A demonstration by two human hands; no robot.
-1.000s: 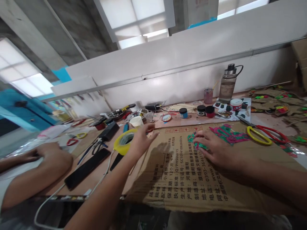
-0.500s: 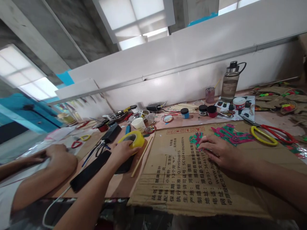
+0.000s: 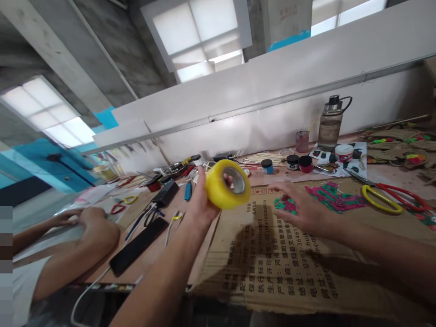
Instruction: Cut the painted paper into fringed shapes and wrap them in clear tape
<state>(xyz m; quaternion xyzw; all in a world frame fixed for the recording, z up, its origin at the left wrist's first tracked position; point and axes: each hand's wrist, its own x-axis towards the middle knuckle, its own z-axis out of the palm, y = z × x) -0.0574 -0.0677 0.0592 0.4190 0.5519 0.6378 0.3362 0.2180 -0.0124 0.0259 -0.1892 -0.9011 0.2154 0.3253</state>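
Head view: left hand (image 3: 200, 206) gripped a yellow roll of adhesive tape (image 3: 227, 184) raised, core facing the camera, while the open right hand (image 3: 301, 209) hovered just right of it.

Open cardboard sheet (image 3: 272, 268) across the lower centre and lower right of the frame, flat and bare but for printed text. Blocked at centre by the left hand (image 3: 200, 206) lifting the yellow tape roll (image 3: 227, 184) above the sheet's upper left corner. Right hand (image 3: 301, 209) hovering just right of it, over green and pink cutouts (image 3: 323, 195). Scissors (image 3: 388, 195) lying at the right edge. Crowded strip along the wall at upper centre: paint jars (image 3: 299, 162), water bottle (image 3: 329, 123), sticks. Left of the sheet, a black bar (image 3: 139, 245), cables and small tools on narrow bare table. Far left taken by another person's arms (image 3: 78, 240).
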